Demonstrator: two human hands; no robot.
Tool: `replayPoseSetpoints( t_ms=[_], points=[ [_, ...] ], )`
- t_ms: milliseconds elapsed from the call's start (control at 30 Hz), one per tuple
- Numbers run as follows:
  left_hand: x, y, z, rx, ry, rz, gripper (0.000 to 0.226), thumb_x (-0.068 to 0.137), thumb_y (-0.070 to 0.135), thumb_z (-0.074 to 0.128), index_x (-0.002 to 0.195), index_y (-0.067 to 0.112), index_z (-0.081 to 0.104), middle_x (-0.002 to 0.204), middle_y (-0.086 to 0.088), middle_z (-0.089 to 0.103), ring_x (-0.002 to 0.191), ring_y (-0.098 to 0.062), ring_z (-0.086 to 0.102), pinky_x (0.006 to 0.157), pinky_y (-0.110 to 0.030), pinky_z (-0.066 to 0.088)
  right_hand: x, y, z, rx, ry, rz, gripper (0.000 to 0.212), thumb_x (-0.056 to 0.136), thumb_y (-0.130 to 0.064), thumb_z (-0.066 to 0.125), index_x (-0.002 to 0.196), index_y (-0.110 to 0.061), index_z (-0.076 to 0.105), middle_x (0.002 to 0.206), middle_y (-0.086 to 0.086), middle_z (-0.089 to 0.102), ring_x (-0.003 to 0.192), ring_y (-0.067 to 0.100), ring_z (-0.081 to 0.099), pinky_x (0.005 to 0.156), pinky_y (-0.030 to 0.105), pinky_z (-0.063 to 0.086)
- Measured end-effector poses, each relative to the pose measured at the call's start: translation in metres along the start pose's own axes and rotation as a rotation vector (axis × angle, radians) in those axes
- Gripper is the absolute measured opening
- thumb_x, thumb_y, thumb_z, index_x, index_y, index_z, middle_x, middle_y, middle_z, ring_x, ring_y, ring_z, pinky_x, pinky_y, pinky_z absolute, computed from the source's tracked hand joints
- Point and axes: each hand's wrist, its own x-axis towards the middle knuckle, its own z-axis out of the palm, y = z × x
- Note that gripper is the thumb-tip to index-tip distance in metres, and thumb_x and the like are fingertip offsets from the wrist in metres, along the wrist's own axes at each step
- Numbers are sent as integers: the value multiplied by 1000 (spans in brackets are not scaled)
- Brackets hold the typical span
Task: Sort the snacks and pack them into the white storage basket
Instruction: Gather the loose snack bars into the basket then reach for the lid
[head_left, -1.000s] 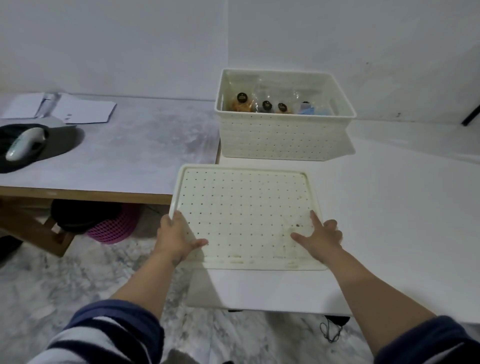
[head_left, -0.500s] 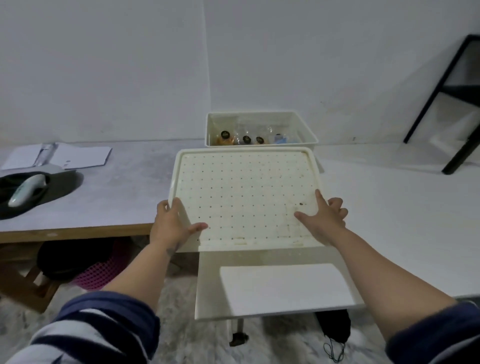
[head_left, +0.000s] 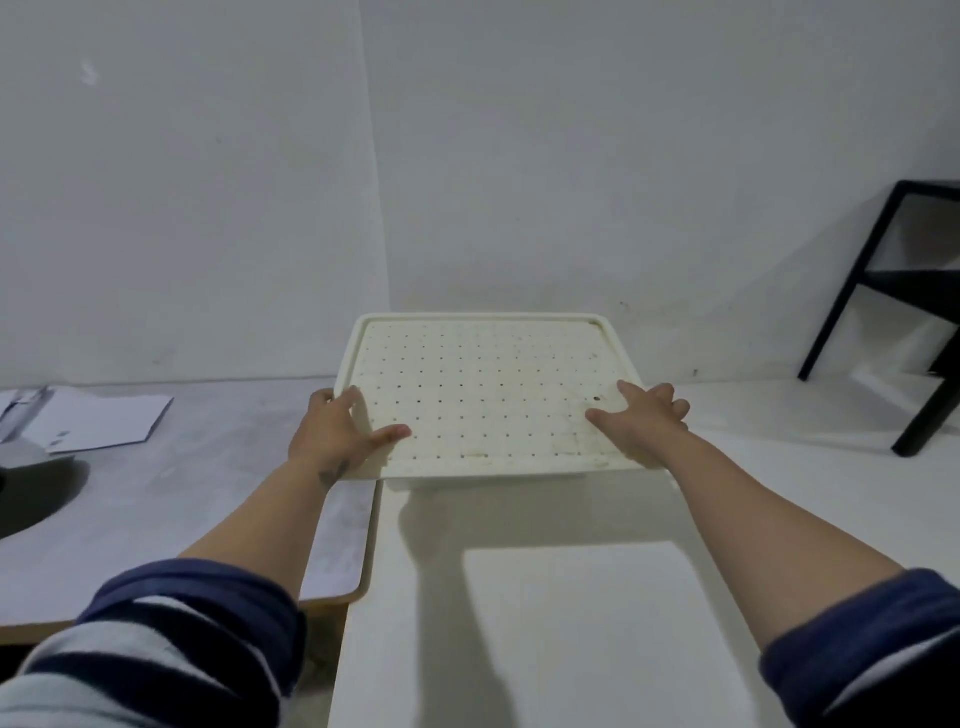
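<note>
We hold the perforated lid (head_left: 488, 395) flat above the white table (head_left: 571, 623). Our left hand (head_left: 337, 431) grips its edge at 9 o'clock, thumb on top. Our right hand (head_left: 644, 421) grips at 3 o'clock.

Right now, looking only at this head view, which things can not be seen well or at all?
- White storage basket and its snacks: hidden in the head view by the perforated lid held in front.
- Fingers of the left hand and right hand under the lid: covered by it, so the full grip is unclear.
- Papers and a dark object: cut off by the left edge.
- Black shelf frame: cut off by the right edge.
</note>
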Motion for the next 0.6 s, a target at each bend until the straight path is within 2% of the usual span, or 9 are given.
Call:
replayPoseSetpoints(
  t_ms=[167,300,467,600],
  points=[
    [64,6,31,-116,4,-76,80,61,64,75,123,18,53,139,-5,37,99,-18,47,76,-22,38,71,-11,14,-53,-66,-15,76,82,-63,51,146,-30,28,141,11,24,128,34,25,103,41,32],
    [95,-2,55,-121,-20,-142,97,62,64,74,139,14,43,144,-4,34,124,-24,45,92,-30,38,115,-14,30,-100,-92,-11,76,80,-65,51,145,-30,32,141,10,28,129,33,26,101,40,31],
    [117,-4,71,-98,-3,-146,100,65,67,70,142,13,38,146,-2,31,130,-24,40,101,-34,38,147,-19,40,-140,-62,-22,76,80,-68,48,144,-31,34,138,10,31,127,33,27,102,41,31],
    [134,-1,72,-38,-20,-134,94,68,68,66,139,13,40,145,-3,31,127,-25,43,94,-32,38,162,-25,40,-139,-87,-20,77,80,-68,48,145,-30,32,140,11,29,128,34,26,101,42,31]
  ],
)
